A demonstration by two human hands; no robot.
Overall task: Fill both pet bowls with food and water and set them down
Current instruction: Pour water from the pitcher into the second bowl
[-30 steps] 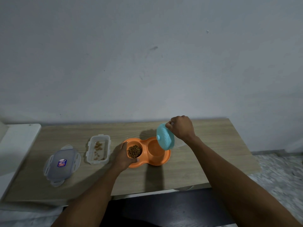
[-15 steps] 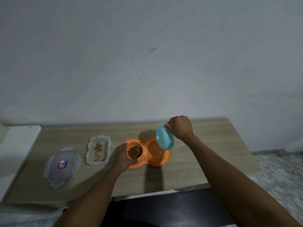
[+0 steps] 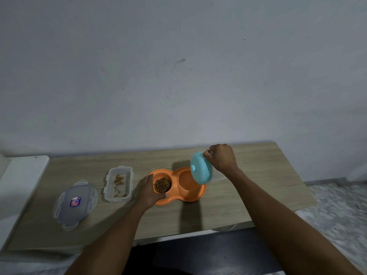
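Orange twin bowl (image 3: 195, 196), kibble (image 3: 162, 185) side filled; water step now. Left grip (image 3: 148, 191) clasps rim; right grip (image 3: 221, 158) holds teal container (image 3: 201, 171) tilted over empty side. Next: steady pour.

There is one double bowl (image 3: 190, 197), one teal jug (image 3: 201, 172), one tub (image 3: 127, 185), one lid (image 3: 75, 204).

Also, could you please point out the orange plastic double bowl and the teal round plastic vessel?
orange plastic double bowl (image 3: 190, 197): head view, front right rim.
teal round plastic vessel (image 3: 202, 171): head view, middle of its rounded side.
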